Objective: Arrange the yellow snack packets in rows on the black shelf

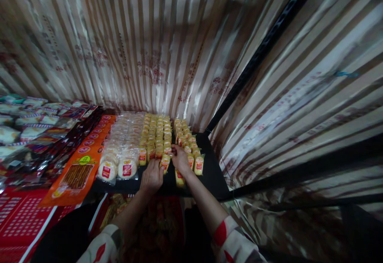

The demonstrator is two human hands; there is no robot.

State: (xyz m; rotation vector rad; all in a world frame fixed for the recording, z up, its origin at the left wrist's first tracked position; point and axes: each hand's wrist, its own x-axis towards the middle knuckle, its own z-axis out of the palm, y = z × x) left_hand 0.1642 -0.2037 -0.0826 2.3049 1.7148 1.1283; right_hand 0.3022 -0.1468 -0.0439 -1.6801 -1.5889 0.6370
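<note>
Small yellow wrapped cakes (158,131) with red labels stand in tight rows on a black shelf (215,167). At the front of these rows, my left hand (152,176) is closed, its fingers against the packets and its thumb at a tilted wrapped cake (164,163). My right hand (180,159) reaches in from the other side, fingers bent in a pinch at the upper end of the same cake. Its fingertips partly cover the packets behind. Under my right wrist lies another wrapped cake (179,178), and a separate group of yellow cakes (198,164) stands to the right.
Round white wrapped crackers (128,169) fill rows on the left. Beyond them are orange snack bags (82,169), dark red packets (64,135) and white packets (32,131). A red basket (20,215) sits lower left. A black post (239,87) rises before a striped curtain (149,44).
</note>
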